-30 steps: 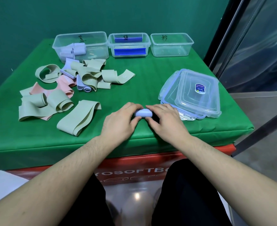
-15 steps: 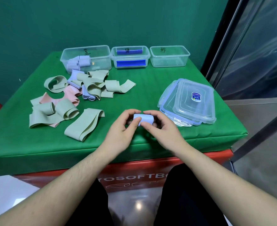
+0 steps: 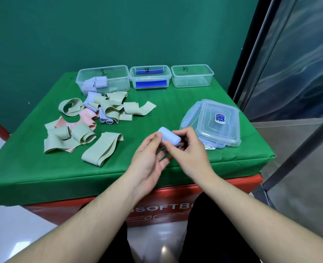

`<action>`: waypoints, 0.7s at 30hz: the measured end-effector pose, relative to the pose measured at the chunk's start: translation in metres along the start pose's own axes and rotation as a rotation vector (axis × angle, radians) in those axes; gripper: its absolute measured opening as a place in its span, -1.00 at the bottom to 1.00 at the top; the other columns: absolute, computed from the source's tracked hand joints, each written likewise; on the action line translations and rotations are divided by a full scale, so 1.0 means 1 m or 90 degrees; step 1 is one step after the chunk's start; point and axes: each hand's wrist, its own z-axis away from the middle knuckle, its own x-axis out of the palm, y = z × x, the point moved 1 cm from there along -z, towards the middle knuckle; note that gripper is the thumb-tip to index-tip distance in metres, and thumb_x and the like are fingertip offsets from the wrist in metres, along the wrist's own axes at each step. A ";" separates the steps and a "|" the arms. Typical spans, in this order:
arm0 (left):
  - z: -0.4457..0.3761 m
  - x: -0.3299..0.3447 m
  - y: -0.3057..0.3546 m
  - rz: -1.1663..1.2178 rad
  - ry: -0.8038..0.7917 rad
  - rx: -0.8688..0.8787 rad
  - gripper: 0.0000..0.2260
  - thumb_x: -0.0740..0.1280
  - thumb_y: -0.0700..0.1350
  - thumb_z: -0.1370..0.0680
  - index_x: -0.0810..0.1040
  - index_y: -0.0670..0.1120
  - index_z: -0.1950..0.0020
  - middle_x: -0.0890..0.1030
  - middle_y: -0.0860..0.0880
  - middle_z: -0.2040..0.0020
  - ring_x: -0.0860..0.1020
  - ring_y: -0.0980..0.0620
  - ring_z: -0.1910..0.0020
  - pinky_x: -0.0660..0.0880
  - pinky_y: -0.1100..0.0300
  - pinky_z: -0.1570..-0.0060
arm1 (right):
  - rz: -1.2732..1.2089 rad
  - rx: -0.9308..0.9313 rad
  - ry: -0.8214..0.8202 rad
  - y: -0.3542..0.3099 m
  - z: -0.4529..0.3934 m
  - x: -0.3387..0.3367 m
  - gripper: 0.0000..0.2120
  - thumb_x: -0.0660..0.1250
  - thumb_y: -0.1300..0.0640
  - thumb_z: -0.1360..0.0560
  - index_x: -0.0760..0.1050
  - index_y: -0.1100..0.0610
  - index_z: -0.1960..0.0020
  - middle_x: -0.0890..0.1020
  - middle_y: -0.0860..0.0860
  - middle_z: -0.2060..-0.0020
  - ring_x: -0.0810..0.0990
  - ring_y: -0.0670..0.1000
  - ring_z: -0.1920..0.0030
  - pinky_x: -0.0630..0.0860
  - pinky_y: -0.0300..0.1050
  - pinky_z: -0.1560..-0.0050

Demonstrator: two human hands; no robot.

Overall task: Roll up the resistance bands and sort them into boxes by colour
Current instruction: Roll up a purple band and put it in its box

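Both hands, the left hand (image 3: 150,151) and right hand (image 3: 190,149), pinch the pale blue rolled band (image 3: 169,138) in the air above the green worktop (image 3: 166,103), and if either lets go carelessly the roll could spring loose before reaching the left-hand box (image 3: 118,73) that holds other blue rolls.

Matt green cloth over the worktop (image 3: 156,103); clear glossy plastic boxes (image 3: 192,75) and lids (image 3: 219,122); smooth, matt rubbery bands (image 3: 101,149).
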 end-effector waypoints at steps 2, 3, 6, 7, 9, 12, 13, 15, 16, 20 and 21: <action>0.000 0.001 0.002 0.040 0.025 -0.001 -0.71 0.27 -0.12 -0.63 0.44 -0.19 -0.33 0.58 -0.32 -0.22 0.60 -0.24 -0.16 0.55 -0.04 -0.18 | 0.015 -0.030 -0.045 -0.003 0.001 -0.001 -0.74 0.54 0.07 -0.43 0.47 -0.08 0.02 0.60 -0.20 0.23 0.46 -0.16 0.28 0.42 -0.26 0.21; 0.000 0.000 0.005 0.053 0.032 0.000 -0.67 0.28 -0.12 -0.63 0.42 -0.22 -0.36 0.57 -0.34 -0.22 0.61 -0.23 -0.12 0.57 -0.05 -0.16 | 0.027 -0.046 -0.078 -0.003 0.002 -0.001 -0.72 0.53 0.08 -0.43 0.46 -0.10 0.00 0.59 -0.25 0.22 0.46 -0.18 0.28 0.41 -0.27 0.19; 0.001 -0.005 0.012 0.041 0.036 -0.010 -0.61 0.29 -0.09 -0.62 0.40 -0.23 -0.40 0.61 -0.31 -0.16 0.65 -0.16 0.01 0.62 0.02 -0.03 | 0.096 -0.070 -0.132 -0.004 0.004 -0.005 -0.69 0.53 0.03 -0.42 0.49 -0.10 -0.08 0.58 -0.22 0.21 0.46 -0.17 0.26 0.41 -0.23 0.17; 0.002 -0.006 0.013 0.026 0.033 -0.014 -0.61 0.29 -0.09 -0.62 0.41 -0.23 -0.40 0.63 -0.27 -0.13 0.66 -0.14 0.04 0.60 0.05 -0.02 | 0.135 -0.078 -0.128 -0.005 0.004 -0.006 -0.67 0.54 0.01 -0.40 0.50 -0.08 -0.09 0.56 -0.20 0.21 0.44 -0.18 0.25 0.39 -0.21 0.17; 0.007 -0.008 0.015 0.008 0.020 -0.016 -0.61 0.31 -0.11 -0.60 0.43 -0.23 -0.39 0.67 -0.21 -0.04 0.67 -0.12 0.06 0.59 0.06 -0.04 | 0.230 -0.131 -0.090 -0.007 0.003 -0.008 -0.61 0.53 -0.08 -0.36 0.49 -0.04 -0.11 0.49 -0.23 0.15 0.43 -0.22 0.13 0.35 -0.23 0.09; 0.012 -0.009 0.017 -0.002 0.001 -0.035 -0.62 0.34 -0.13 -0.57 0.46 -0.24 -0.36 0.66 -0.18 0.07 0.67 -0.10 0.18 0.65 0.05 0.08 | 0.281 -0.214 -0.071 -0.011 0.004 -0.009 -0.43 0.46 -0.20 -0.30 0.44 -0.03 -0.23 0.45 -0.23 -0.07 0.42 -0.18 -0.08 0.35 -0.28 -0.15; 0.013 -0.009 0.018 -0.018 -0.009 -0.044 -0.61 0.34 -0.13 -0.56 0.47 -0.25 -0.35 0.65 -0.19 0.08 0.66 -0.08 0.21 0.66 0.06 0.10 | 0.279 -0.217 -0.089 -0.012 0.004 -0.010 -0.39 0.45 -0.20 -0.30 0.43 -0.04 -0.28 0.45 -0.23 -0.12 0.43 -0.16 -0.15 0.33 -0.28 -0.21; 0.016 -0.009 0.021 -0.058 -0.033 -0.059 -0.60 0.33 -0.11 -0.56 0.48 -0.24 -0.36 0.65 -0.18 0.06 0.65 -0.07 0.23 0.65 0.07 0.09 | 0.271 -0.207 -0.140 -0.015 0.004 -0.010 -0.35 0.50 -0.15 -0.31 0.41 -0.07 -0.35 0.47 -0.26 -0.17 0.43 -0.14 -0.23 0.31 -0.30 -0.26; 0.017 -0.009 0.023 -0.072 -0.044 -0.065 -0.60 0.33 -0.10 -0.56 0.48 -0.23 -0.36 0.65 -0.16 0.03 0.65 -0.06 0.22 0.65 0.08 0.09 | 0.266 -0.205 -0.158 -0.016 0.003 -0.010 -0.34 0.54 -0.10 -0.32 0.41 -0.08 -0.36 0.47 -0.26 -0.17 0.44 -0.14 -0.25 0.31 -0.31 -0.27; 0.020 -0.009 0.027 -0.081 -0.050 -0.086 -0.58 0.33 -0.08 -0.58 0.44 -0.23 -0.39 0.65 -0.15 0.00 0.64 -0.06 0.21 0.65 0.09 0.11 | 0.243 -0.189 -0.179 -0.018 0.003 -0.010 -0.33 0.57 -0.04 -0.32 0.40 -0.13 -0.38 0.52 -0.23 -0.20 0.46 -0.15 -0.26 0.33 -0.30 -0.29; 0.021 -0.010 0.027 -0.085 -0.049 -0.091 -0.57 0.33 -0.07 -0.58 0.43 -0.23 -0.40 0.65 -0.15 -0.01 0.65 -0.06 0.20 0.63 0.09 0.09 | 0.244 -0.189 -0.182 -0.019 0.003 -0.010 -0.34 0.57 -0.06 -0.33 0.41 -0.13 -0.37 0.52 -0.24 -0.20 0.46 -0.16 -0.26 0.34 -0.30 -0.29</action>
